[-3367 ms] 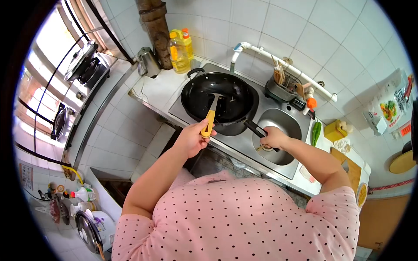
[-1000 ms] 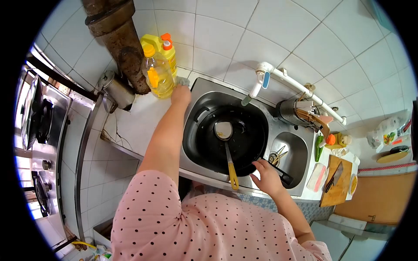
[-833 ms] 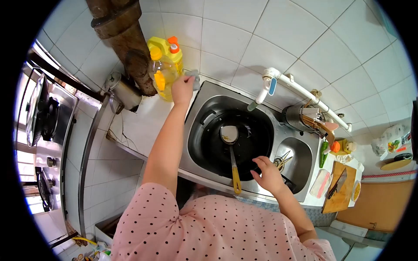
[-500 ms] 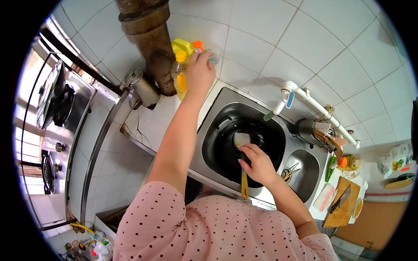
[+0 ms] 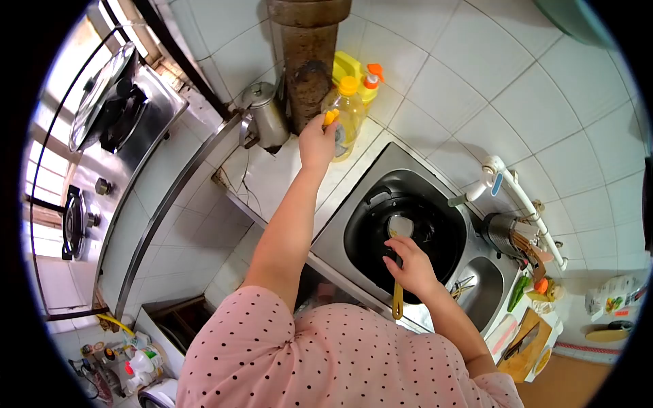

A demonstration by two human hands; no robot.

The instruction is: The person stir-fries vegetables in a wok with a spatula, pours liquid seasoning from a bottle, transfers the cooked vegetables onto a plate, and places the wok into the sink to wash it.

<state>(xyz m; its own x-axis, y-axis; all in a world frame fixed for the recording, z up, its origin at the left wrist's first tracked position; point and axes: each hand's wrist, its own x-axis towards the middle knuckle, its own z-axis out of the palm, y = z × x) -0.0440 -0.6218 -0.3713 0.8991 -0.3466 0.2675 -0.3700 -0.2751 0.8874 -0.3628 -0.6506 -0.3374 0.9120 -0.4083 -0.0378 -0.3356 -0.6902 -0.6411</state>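
My left hand [image 5: 317, 146] is closed on a small yellow-orange piece [image 5: 331, 117], possibly a sponge; its exact kind is unclear. Just right of that hand stands a clear bottle with a yellow cap [image 5: 349, 129], holding some yellow liquid. My right hand [image 5: 411, 268] grips a spatula by its dark shaft, with the yellow handle end [image 5: 398, 302] sticking out below. The spatula's pale, rounded head [image 5: 400, 226] is inside a black wok [image 5: 364, 234], which sits in the large basin of the steel sink [image 5: 333, 221].
A faucet [image 5: 469, 195] reaches over the sink. A metal jug [image 5: 264, 115] and an orange-topped pump bottle [image 5: 371, 85] stand near the brown pipe [image 5: 309, 75]. At right are a utensil holder [image 5: 500, 234] and a cutting board [image 5: 527, 347] with a knife. The stove [image 5: 146, 115] is at left.
My left hand has drawn back from behind the capped bottle, and the yellow-orange piece now shows in its fingers. The view has shifted. My right hand still holds the spatula in the wok.
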